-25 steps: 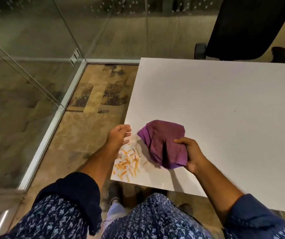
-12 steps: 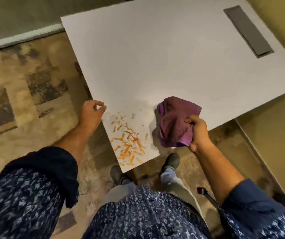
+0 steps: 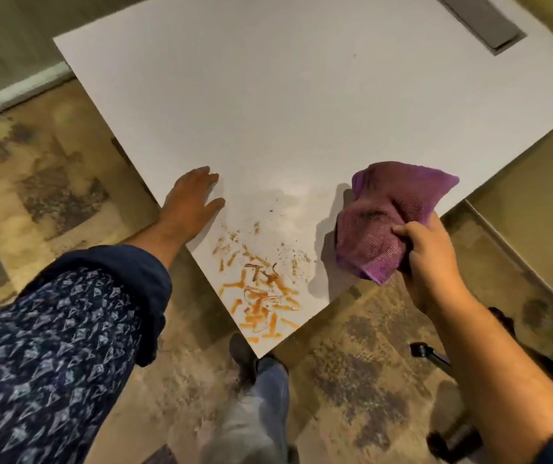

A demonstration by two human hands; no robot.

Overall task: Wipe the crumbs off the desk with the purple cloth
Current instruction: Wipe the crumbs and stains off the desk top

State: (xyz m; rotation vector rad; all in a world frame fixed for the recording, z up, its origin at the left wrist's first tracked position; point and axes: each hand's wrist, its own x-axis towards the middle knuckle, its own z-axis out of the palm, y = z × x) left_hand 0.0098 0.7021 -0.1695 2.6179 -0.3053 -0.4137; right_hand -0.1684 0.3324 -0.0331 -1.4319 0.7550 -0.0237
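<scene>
Purple cloth (image 3: pixel 389 222): bunched into a loose wad, held at the near right edge of the surface, right of the crumbs and apart from them; its lower part seems to sit just above the white top, casting a shadow to its left; whether it touches cannot be told.
Right hand (image 3: pixel 425 259): closed around the near end of the cloth, fingers curled into the fabric, the wrist reaching in over the floor beyond the surface's edge.
Crumbs (image 3: pixel 261 296): orange strips and smears heaped at the near corner of the surface, with finer brown specks scattered above and to the right, toward the cloth.
Left hand (image 3: pixel 191 199): spread flat, palm down, fingers wide, resting on the left edge of the surface just left of the crumbs; it holds nothing.
Surface (image 3: pixel 302 105): white top seen corner-on, bare apart from the crumbs, the hands and the cloth.
Grey panel (image 3: pixel 482 21): long dark insert set into the far right of the surface, well apart from the cloth.
Sleeves (image 3: pixel 54 343): dark blue with a pale small pattern, pushed up on both forearms.
Floor (image 3: pixel 51 195): mottled tan and grey carpet under and around the surface.
Shoe (image 3: pixel 243 356): dark, planted below the near corner, above a grey trouser leg.
</scene>
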